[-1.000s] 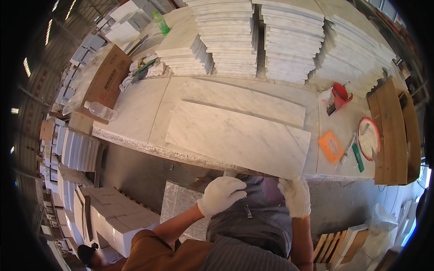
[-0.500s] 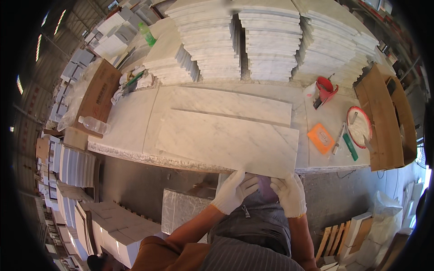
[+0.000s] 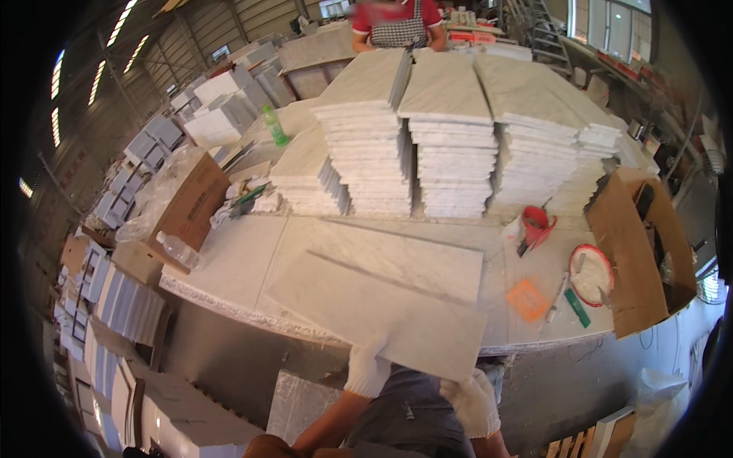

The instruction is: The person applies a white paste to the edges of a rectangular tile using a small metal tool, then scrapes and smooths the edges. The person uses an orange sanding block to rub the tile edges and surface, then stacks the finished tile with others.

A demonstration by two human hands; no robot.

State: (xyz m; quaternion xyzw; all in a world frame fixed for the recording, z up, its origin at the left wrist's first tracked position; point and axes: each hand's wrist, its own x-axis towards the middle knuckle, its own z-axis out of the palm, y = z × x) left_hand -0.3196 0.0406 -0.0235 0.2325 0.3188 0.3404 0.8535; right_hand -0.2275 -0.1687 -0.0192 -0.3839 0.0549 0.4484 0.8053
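A white, grey-veined marble slab (image 3: 389, 309) lies tilted across the worktable, its near right corner sticking out past the front edge. My left hand (image 3: 368, 372), in a white knit glove, grips the slab's near edge with the thumb on top; the fingers beneath are hidden. At the near right corner, my gloved right hand (image 3: 471, 401) is closed on the slab's edge. Behind it lies a second marble slab (image 3: 435, 263), partly covered by the first.
Tall stacks of marble slabs (image 3: 450, 164) line the table's back. To the right are a red tape dispenser (image 3: 537, 225), an orange packet (image 3: 527, 299), a green-handled tool (image 3: 577, 308), a tub of white paste (image 3: 591, 275) and a cardboard box (image 3: 630, 252). A person (image 3: 397, 27) stands beyond.
The near slab has come toward me and turned, its right end now further over the edge. Both hands moved with it. The view has tilted up, bringing a person behind the stacks into sight.
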